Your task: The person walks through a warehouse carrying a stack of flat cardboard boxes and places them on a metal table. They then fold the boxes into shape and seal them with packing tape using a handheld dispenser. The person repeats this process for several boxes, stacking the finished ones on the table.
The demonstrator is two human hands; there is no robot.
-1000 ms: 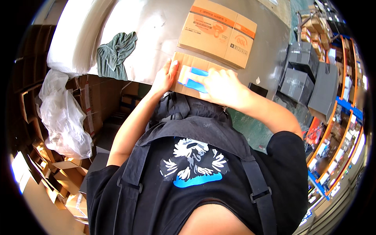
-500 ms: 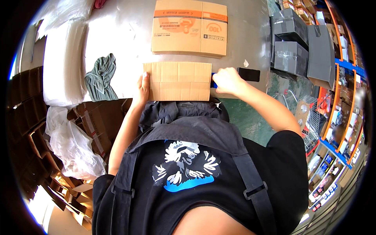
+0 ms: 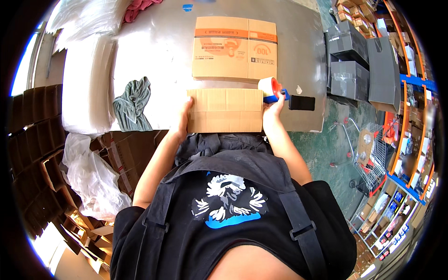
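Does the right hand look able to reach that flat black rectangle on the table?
Probably yes: the flat black rectangle lies near the right hand, uncovered, though the blue tape dispenser in that hand may hamper grasping.

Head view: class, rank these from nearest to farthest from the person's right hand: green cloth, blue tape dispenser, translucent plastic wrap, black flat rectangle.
1. Blue tape dispenser: in the right hand.
2. Black flat rectangle: just to the right.
3. Green cloth: well to the left.
4. Translucent plastic wrap: farther left, past the cloth.
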